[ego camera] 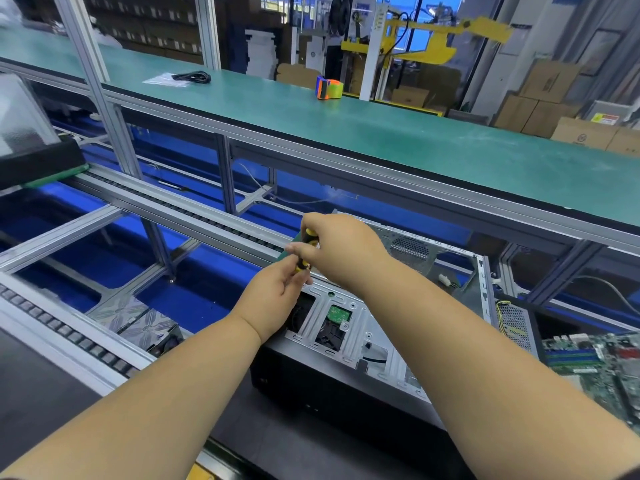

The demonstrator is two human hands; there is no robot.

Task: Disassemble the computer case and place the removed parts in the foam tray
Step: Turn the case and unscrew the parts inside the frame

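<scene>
Yellow-and-black screwdriver (pixel 304 252) sits upright between both our hands, over the far-left corner of the computer case (pixel 346 341). Our right hand (pixel 341 249) wraps over the top of the handle, fingers curled down around it. Our left hand (pixel 277 299) pinches the lower part of the handle from below, thumb and fingertips closed on it. Tip of the tool is hidden behind the left hand, so we cannot tell what it touches.

Case lies on its side on the dark work surface, side panel off, open face up. We see the silver metal drive bracket (pixel 349 317) inside, with a small green circuit board (pixel 338 313) showing through a cutout. Black front face of the case points toward us.

Green motherboard (pixel 602 362) lies at the right edge, just beside the case. Silver power supply (pixel 516 323) with yellow wires sits between it and the case's far end.

Green-topped bench (pixel 346 133) runs across behind the case, carrying an orange-and-blue tape dispenser (pixel 328 87) and a coiled black cable (pixel 192 77) on a plastic bag. Roller conveyor rail (pixel 194 209) runs left of the case. We cannot make out a foam tray for certain.
</scene>
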